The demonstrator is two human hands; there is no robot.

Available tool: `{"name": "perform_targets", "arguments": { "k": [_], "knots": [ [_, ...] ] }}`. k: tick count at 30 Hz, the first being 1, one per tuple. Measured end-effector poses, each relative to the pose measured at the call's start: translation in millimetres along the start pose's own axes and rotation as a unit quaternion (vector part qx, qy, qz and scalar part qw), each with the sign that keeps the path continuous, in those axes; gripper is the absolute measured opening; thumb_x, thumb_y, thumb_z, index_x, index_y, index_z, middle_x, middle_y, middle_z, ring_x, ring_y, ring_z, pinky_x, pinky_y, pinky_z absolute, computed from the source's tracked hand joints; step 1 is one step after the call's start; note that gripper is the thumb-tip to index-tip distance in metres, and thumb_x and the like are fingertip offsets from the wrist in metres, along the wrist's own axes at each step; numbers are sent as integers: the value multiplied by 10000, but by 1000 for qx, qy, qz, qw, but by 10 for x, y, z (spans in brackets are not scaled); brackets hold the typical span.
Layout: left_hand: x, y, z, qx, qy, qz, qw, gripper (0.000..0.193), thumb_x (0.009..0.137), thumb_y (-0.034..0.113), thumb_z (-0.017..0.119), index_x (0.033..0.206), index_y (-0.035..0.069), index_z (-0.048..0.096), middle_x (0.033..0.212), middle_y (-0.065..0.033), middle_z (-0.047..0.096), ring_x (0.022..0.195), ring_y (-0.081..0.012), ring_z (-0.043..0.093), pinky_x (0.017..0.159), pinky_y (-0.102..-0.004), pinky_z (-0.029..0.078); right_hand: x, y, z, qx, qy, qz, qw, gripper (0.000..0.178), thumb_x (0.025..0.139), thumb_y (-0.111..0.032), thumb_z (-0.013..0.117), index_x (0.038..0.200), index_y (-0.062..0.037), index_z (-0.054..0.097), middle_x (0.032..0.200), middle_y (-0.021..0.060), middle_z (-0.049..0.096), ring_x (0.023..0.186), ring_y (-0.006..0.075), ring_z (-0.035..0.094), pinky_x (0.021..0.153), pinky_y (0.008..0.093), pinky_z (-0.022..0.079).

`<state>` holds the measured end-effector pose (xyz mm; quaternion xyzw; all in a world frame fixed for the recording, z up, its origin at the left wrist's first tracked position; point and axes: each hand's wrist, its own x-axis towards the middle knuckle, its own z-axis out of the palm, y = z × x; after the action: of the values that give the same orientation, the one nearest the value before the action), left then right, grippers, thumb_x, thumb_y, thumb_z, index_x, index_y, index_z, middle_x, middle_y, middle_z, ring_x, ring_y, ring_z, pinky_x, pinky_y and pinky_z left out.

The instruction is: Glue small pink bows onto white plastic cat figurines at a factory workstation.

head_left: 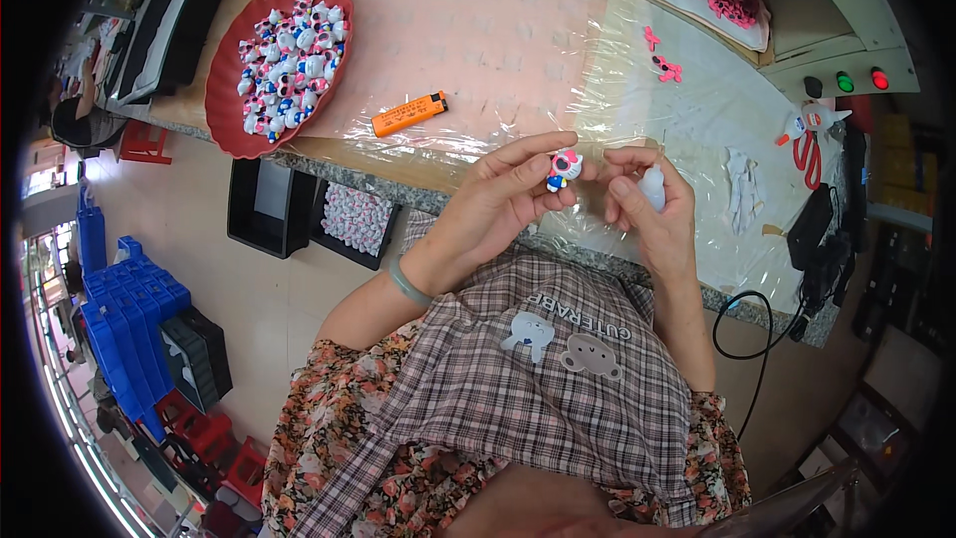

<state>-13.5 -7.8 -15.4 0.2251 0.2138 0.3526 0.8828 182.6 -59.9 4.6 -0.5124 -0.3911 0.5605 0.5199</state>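
1. head view: works by front edge of table (373, 180), with red tray (226, 90) well left, orange lighter (406, 117) and pink sheet (478, 50) beyond.
2. pinches figurine (565, 169) in left hand (498, 184), near that edge; curls right hand (665, 222) around pale bottle (653, 187).
3. looks glossy: pink-and-white above, blue below.

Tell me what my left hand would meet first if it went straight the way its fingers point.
Your left hand, holding the small figurine, would probably meet your right hand first, though depth is unclear.
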Motion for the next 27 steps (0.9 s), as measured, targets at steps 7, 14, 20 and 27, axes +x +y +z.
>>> {"name": "perform_targets", "arguments": {
  "k": [7, 14, 20, 27],
  "knots": [
    [-33, 139, -62, -42, 26, 21, 999, 359, 959, 136, 535, 1284, -12, 507, 1170, -214, 597, 1062, -214, 597, 858, -273, 530, -12, 18, -46, -41, 9, 4, 999, 205, 882, -57, 639, 1078, 1, 612, 796, 18, 598, 625, 60, 532, 519, 185, 397],
    [-297, 1154, -454, 416, 242, 387, 786, 302, 873, -7, 618, 1175, 3, 604, 1081, -116, 674, 926, -162, 657, 804, -280, 529, -88, -26, -128, -79, 30, 18, 996, 174, 880, -30, 628, 1050, 4, 619, 806, 28, 600, 643, 71, 534, 566, 202, 433],
    [-202, 1571, -557, 792, 306, 379, 368, 326, 769, 2, 687, 1090, 52, 667, 1186, -130, 633, 1134, -289, 578, 978, -370, 440, -81, -40, -141, -88, 31, 14, 996, 144, 881, -18, 621, 1021, 15, 624, 779, 18, 593, 640, 62, 528, 584, 207, 439],
    [1148, 1134, -159, 780, 90, 425, 451, 229, 765, 34, 673, 993, 31, 659, 1061, -117, 642, 1009, -304, 593, 857, -387, 488, -79, -74, -151, -75, 25, 16, 997, 134, 876, -8, 622, 1008, 18, 624, 797, 19, 591, 644, 61, 522, 587, 209, 442]
  ]
}}
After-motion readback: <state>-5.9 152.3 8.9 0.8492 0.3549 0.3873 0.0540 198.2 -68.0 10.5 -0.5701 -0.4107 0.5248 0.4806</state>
